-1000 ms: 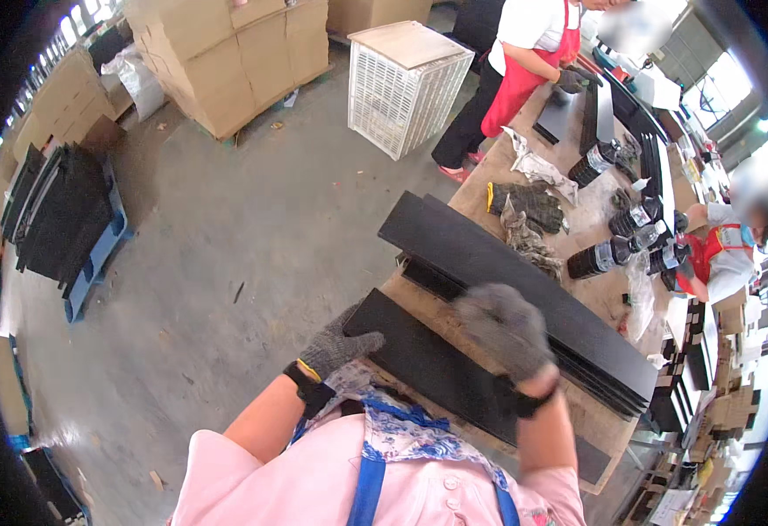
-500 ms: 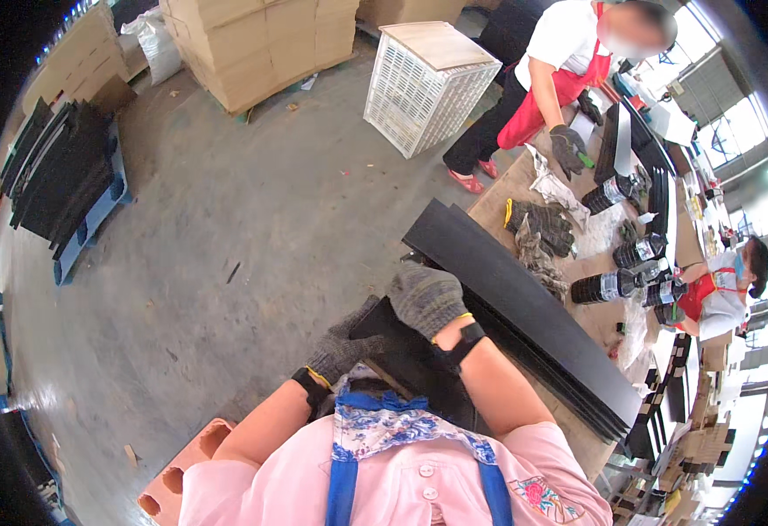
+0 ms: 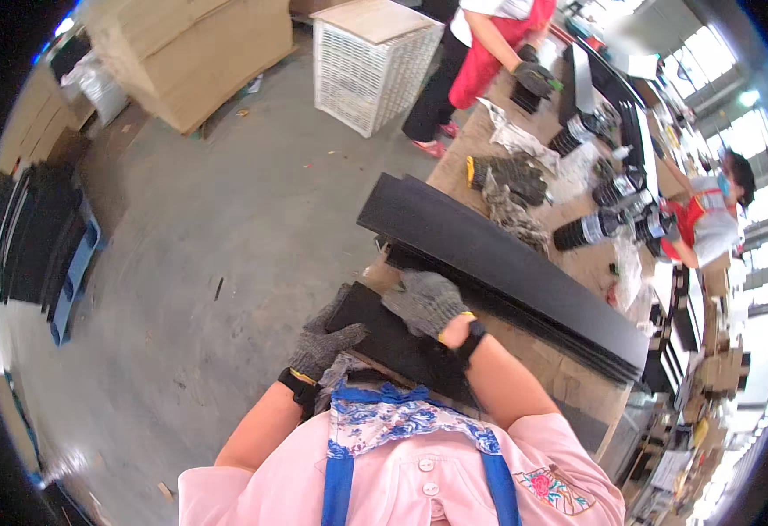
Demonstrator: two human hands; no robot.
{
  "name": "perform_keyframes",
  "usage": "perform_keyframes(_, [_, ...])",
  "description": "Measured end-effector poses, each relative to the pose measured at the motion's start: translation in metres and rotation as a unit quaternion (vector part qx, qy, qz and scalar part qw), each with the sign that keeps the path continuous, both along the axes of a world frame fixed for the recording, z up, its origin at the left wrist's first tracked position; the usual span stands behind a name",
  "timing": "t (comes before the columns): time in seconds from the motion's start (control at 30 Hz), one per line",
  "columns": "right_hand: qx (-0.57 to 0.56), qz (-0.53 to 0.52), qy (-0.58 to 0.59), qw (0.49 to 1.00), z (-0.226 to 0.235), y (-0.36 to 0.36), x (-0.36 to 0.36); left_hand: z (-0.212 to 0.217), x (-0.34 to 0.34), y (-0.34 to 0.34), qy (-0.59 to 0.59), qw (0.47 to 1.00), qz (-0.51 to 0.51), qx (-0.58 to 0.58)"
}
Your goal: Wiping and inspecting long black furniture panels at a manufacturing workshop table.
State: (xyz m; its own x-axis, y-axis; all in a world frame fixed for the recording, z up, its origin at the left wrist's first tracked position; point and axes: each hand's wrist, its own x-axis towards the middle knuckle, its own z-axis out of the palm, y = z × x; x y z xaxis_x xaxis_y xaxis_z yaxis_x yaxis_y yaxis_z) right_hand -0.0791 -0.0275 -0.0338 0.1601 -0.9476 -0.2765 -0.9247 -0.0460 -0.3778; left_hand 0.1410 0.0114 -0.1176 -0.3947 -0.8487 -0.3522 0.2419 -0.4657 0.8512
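Both gloved hands kept a black panel [image 3: 392, 342] steady on the counter [image 3: 568, 373]: left hand [image 3: 322, 344] gripped its end, fingers curled; right hand [image 3: 425, 302] pressed flat, fingers together.

Along the workbench [image 3: 577, 386], the near edge is taken up by a black panel [image 3: 392, 342] and a long stack of black strips [image 3: 498, 263]. Behind them, a pile of grey gloves [image 3: 511, 188] and black cylinders [image 3: 590, 228] crowd the far side. Bare wood seems free only between the panel and the stack.
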Motion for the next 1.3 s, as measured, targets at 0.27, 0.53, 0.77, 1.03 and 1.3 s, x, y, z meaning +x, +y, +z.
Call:
perform_keyframes(0.27, [0.02, -0.014, 0.239, 0.971, 0.0, 0.163, -0.155, 0.059, -0.008, -0.013, -0.476, 0.756, -0.046, -0.446])
perform_keyframes(0.53, [-0.176, -0.232, 0.072, 0.954, 0.0, 0.137, -0.057, 0.052, -0.105, -0.006, -0.434, 0.575, -0.376, -0.582])
perform_keyframes(0.77, [-0.039, -0.475, 0.282, 0.833, 0.011, 0.269, -0.181, 0.071, -0.117, -0.002, -0.422, 0.542, -0.416, -0.595])
perform_keyframes(1.03, [-0.118, -0.399, 0.145, 0.898, -0.003, 0.198, -0.102, 0.074, -0.145, 0.013, -0.402, 0.494, -0.415, -0.65])
perform_keyframes(1.3, [-0.124, -0.467, 0.15, 0.863, -0.003, 0.298, -0.222, 0.078, -0.182, 0.043, -0.41, 0.494, -0.447, -0.622])
